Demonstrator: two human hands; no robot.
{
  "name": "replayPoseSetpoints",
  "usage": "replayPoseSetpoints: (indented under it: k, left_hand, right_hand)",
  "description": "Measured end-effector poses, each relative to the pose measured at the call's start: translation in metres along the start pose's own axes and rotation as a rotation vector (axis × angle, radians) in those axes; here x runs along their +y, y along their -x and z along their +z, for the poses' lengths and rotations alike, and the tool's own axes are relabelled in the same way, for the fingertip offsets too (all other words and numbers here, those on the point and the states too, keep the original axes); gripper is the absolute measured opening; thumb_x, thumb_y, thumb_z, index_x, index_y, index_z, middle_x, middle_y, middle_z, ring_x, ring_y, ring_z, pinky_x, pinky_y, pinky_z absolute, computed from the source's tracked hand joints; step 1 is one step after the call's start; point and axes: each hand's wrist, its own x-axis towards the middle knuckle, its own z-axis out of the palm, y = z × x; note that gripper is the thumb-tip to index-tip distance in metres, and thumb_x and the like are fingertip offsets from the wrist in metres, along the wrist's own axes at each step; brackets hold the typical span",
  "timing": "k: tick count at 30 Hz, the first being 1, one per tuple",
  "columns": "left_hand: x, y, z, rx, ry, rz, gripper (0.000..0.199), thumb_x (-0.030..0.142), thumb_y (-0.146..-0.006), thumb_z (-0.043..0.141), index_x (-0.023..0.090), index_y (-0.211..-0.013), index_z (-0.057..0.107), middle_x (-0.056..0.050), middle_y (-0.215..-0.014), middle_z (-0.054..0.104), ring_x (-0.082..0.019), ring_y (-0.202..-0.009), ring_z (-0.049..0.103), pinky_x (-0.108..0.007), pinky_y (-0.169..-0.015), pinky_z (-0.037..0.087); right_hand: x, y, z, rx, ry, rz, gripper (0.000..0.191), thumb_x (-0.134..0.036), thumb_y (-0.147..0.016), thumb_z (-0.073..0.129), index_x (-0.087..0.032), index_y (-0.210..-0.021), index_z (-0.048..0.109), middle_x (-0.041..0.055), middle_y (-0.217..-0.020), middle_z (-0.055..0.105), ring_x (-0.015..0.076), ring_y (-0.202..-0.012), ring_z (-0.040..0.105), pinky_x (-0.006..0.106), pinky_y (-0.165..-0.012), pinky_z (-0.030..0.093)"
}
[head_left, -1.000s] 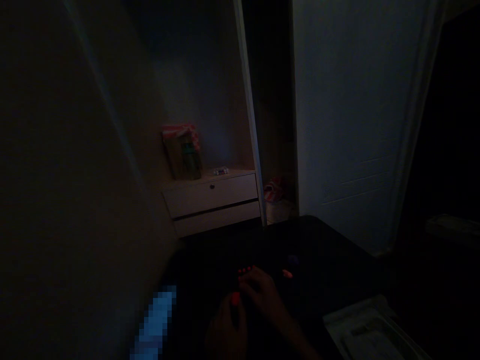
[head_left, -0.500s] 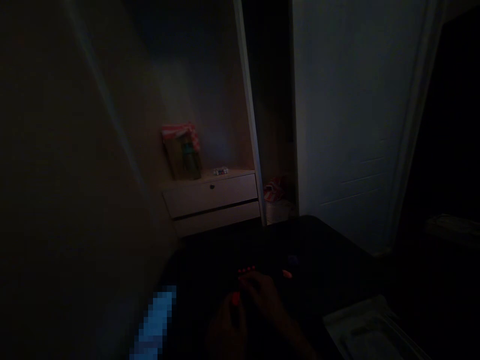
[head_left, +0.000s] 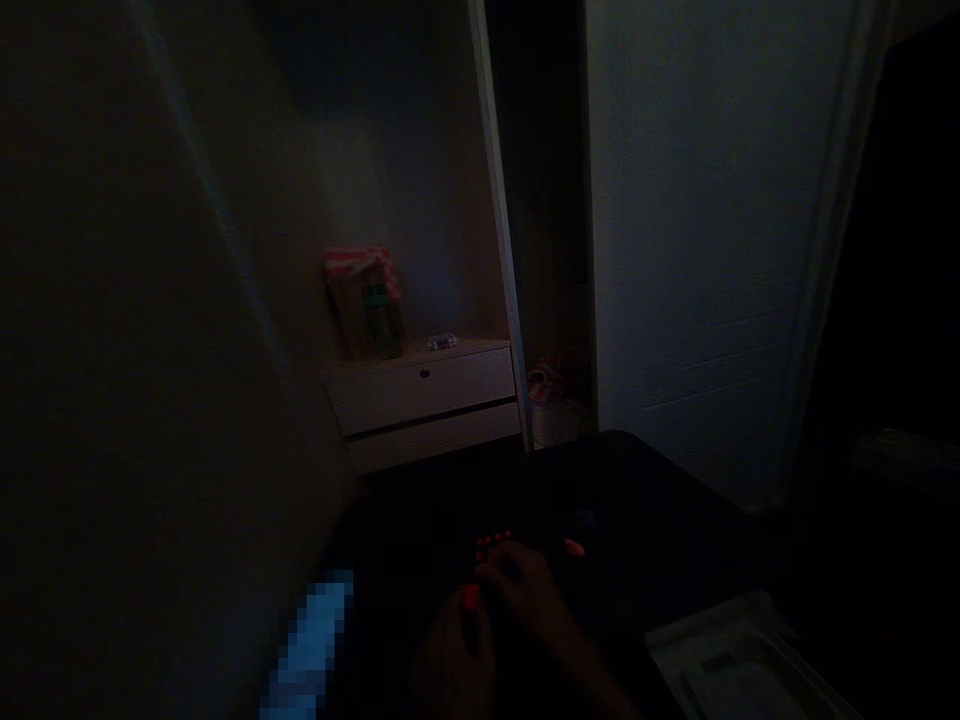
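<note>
In the dim head view, my left hand (head_left: 454, 650) is closed around a bright red lump (head_left: 470, 597), pinched between thumb and finger. It may be clay, but the darkness hides its texture. My right hand (head_left: 529, 585) reaches in from the right, its fingertips pressed together just above the red lump. Whatever those fingertips hold, if anything, is too dark to make out. Beyond them several small red balls (head_left: 488, 541) lie in rows on the black table (head_left: 637, 480). My right fingers partly cover the nearer row.
Right of the balls lie an orange-pink piece (head_left: 574, 547) and a dark purple piece (head_left: 586, 520). A pale flat packet (head_left: 739, 655) is at the lower right. Behind the table stand drawers (head_left: 427, 390) bearing a bottle (head_left: 384, 322), and a white door panel (head_left: 697, 230).
My right hand has drawn slightly back from the balls, toward the red lump. More of the nearer row now shows. My left hand has hardly moved.
</note>
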Motion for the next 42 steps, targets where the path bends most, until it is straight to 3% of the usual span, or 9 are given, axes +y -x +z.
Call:
replayPoseSetpoints:
  k: [11,23,33,42]
  left_hand:
    - [0.0043,-0.0015,-0.0075,-0.062,0.017,-0.006,0.043,0.044,-0.097,0.04,0.023,-0.114,0.073,-0.006,-0.113,0.079,-0.024,-0.097,0.075,-0.032,-0.082,0.055]
    - [0.0035,-0.0004,-0.0057,-0.006,0.017,0.008,0.042,0.044,-0.097,0.041,0.022,-0.111,0.074,-0.007,-0.11,0.08,-0.023,-0.094,0.076,-0.031,-0.08,0.055]
    - [0.004,0.0004,-0.0047,0.012,0.024,0.004,0.04,0.043,-0.096,0.044,0.022,-0.111,0.075,-0.007,-0.113,0.079,-0.024,-0.098,0.075,-0.032,-0.084,0.055]
    - [0.005,-0.0003,-0.0063,-0.026,-0.011,-0.013,0.042,0.044,-0.096,0.042,0.023,-0.113,0.074,-0.007,-0.111,0.079,-0.023,-0.092,0.076,-0.031,-0.079,0.055]
  right_hand:
    - [0.0001,-0.0005,-0.001,0.005,-0.009,-0.028,0.013,-0.03,-0.092,0.065,-0.021,-0.09,0.074,0.0039,-0.094,0.077,0.0222,-0.091,0.071,0.031,-0.083,0.05]
    - [0.0075,-0.002,-0.0007,0.003,-0.022,-0.096,0.011,-0.022,-0.087,0.066,-0.022,-0.094,0.075,0.0061,-0.101,0.076,0.0234,-0.095,0.07,0.035,-0.087,0.052]
    - [0.0085,-0.0003,0.0001,-0.017,-0.004,-0.069,0.018,-0.028,-0.092,0.061,-0.023,-0.101,0.076,0.0069,-0.107,0.078,0.026,-0.104,0.071,0.039,-0.095,0.051]
    - [0.0057,0.0011,-0.0006,0.008,0.005,-0.058,0.023,-0.036,-0.095,0.058,-0.025,-0.1,0.077,0.007,-0.106,0.079,0.0265,-0.102,0.071,0.04,-0.095,0.052]
